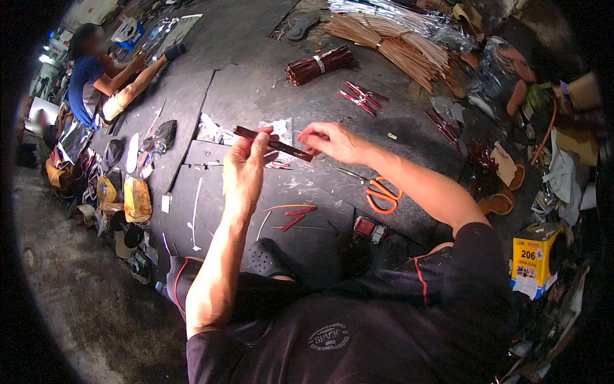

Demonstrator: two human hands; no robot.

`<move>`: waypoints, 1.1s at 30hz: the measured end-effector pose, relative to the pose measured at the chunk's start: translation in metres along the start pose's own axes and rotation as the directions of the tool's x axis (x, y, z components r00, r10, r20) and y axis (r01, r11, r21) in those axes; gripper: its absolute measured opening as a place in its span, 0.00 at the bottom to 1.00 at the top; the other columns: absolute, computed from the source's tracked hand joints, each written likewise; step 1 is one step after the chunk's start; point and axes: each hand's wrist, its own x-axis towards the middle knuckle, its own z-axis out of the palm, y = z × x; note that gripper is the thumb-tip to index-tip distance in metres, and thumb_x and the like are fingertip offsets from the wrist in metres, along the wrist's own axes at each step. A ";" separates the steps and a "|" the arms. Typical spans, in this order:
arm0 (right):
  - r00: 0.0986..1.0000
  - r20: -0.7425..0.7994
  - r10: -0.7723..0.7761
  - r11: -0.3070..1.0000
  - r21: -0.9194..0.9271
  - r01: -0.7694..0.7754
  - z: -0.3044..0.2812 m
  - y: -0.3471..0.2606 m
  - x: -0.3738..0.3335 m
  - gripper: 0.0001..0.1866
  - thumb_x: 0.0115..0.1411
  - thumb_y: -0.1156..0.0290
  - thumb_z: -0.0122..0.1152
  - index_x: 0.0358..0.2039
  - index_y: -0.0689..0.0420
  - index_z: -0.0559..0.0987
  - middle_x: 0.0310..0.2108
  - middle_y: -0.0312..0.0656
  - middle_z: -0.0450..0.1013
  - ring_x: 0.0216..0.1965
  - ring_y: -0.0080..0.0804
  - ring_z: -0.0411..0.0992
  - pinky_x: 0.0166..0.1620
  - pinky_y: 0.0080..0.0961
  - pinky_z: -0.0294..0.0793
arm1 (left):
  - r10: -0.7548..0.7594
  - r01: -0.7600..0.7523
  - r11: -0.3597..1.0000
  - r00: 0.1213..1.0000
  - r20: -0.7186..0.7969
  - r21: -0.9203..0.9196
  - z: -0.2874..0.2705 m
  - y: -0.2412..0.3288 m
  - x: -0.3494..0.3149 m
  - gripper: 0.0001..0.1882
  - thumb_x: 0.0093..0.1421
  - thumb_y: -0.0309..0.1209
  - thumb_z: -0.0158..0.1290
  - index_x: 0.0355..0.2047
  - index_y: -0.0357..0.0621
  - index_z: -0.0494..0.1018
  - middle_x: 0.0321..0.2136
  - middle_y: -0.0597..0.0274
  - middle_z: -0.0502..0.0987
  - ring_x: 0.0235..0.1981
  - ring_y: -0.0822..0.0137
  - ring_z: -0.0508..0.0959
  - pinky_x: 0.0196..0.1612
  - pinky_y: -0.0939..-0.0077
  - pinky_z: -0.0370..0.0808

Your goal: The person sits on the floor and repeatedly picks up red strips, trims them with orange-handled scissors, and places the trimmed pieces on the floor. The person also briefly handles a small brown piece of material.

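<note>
Black short-sleeved cloth shirt [409, 326] is filling the lower view. Left hand [246, 166] is pinching slender dark-red strips [288, 148] above the dark sheet-covered floor [246, 89]. Right hand [332, 142] is hovering by their right end, fingers curled; cannot tell whether it is holding anything. Progress, judged: one thick dark-red bundle with a pale band [310, 67] is lying gathered; no band is showing on the held strips, so binding is probably remaining. Orange-handled metal scissors [382, 193] are crowding the right forearm's underside; a straight sheet edge [199, 121] is running left; more room is appearing forward-left.
</note>
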 end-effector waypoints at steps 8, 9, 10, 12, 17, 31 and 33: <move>0.995 -0.070 0.072 0.490 -0.866 -0.096 -0.019 0.148 0.003 0.18 0.59 0.74 0.56 0.50 0.64 0.70 0.52 0.60 0.70 0.52 0.56 0.71 0.51 0.44 0.73 | -0.145 0.164 0.913 0.986 0.077 -0.375 -0.017 -0.002 0.000 0.17 0.69 0.37 0.49 0.50 0.37 0.73 0.47 0.55 0.77 0.41 0.70 0.78 0.56 0.69 0.73; 0.992 -0.075 0.100 0.479 -0.870 -0.114 -0.023 0.149 0.004 0.18 0.58 0.75 0.55 0.49 0.64 0.70 0.52 0.61 0.69 0.52 0.57 0.70 0.51 0.45 0.73 | -0.145 0.174 0.896 0.984 0.101 -0.408 -0.016 0.000 0.000 0.19 0.69 0.37 0.48 0.53 0.37 0.71 0.46 0.55 0.77 0.41 0.69 0.78 0.55 0.70 0.73; 0.991 -0.058 0.123 0.489 -0.865 -0.111 -0.026 0.150 0.007 0.16 0.58 0.76 0.55 0.47 0.64 0.70 0.50 0.61 0.70 0.50 0.58 0.71 0.50 0.46 0.73 | -0.150 0.196 0.887 0.979 0.140 -0.419 -0.018 0.001 0.001 0.21 0.70 0.38 0.46 0.57 0.37 0.69 0.47 0.53 0.77 0.43 0.68 0.78 0.55 0.70 0.73; 0.985 -0.023 0.169 0.506 -0.856 -0.107 -0.032 0.148 0.011 0.13 0.57 0.77 0.53 0.43 0.64 0.70 0.46 0.62 0.71 0.48 0.59 0.71 0.49 0.48 0.73 | -0.157 0.213 0.868 0.975 0.158 -0.449 -0.018 0.003 0.001 0.21 0.71 0.38 0.44 0.58 0.37 0.67 0.50 0.51 0.74 0.46 0.64 0.77 0.55 0.69 0.73; 0.995 -0.062 0.082 0.493 -0.865 -0.094 -0.031 0.153 0.012 0.12 0.55 0.79 0.51 0.41 0.64 0.70 0.39 0.60 0.73 0.45 0.59 0.73 0.47 0.49 0.73 | -0.120 0.191 0.867 0.977 0.178 -0.461 -0.018 0.010 0.001 0.22 0.71 0.38 0.44 0.58 0.37 0.67 0.52 0.49 0.73 0.48 0.62 0.76 0.55 0.68 0.73; 0.942 -0.332 0.048 0.981 -0.162 -0.107 -0.057 -0.008 -0.009 0.07 0.65 0.73 0.53 0.35 0.64 0.70 0.27 0.43 0.76 0.28 0.29 0.78 0.32 0.25 0.80 | -0.136 0.136 0.991 0.988 0.073 0.007 -0.001 0.030 -0.009 0.18 0.69 0.38 0.51 0.51 0.39 0.75 0.41 0.58 0.81 0.39 0.72 0.81 0.43 0.75 0.78; 0.963 -0.265 -0.057 0.971 -0.239 -0.008 -0.041 -0.047 -0.024 0.08 0.64 0.73 0.56 0.36 0.65 0.71 0.27 0.43 0.76 0.26 0.29 0.79 0.32 0.26 0.78 | 0.001 -0.019 0.995 0.984 0.178 0.100 0.000 0.004 -0.005 0.18 0.68 0.38 0.53 0.52 0.40 0.75 0.37 0.62 0.82 0.37 0.74 0.80 0.40 0.77 0.77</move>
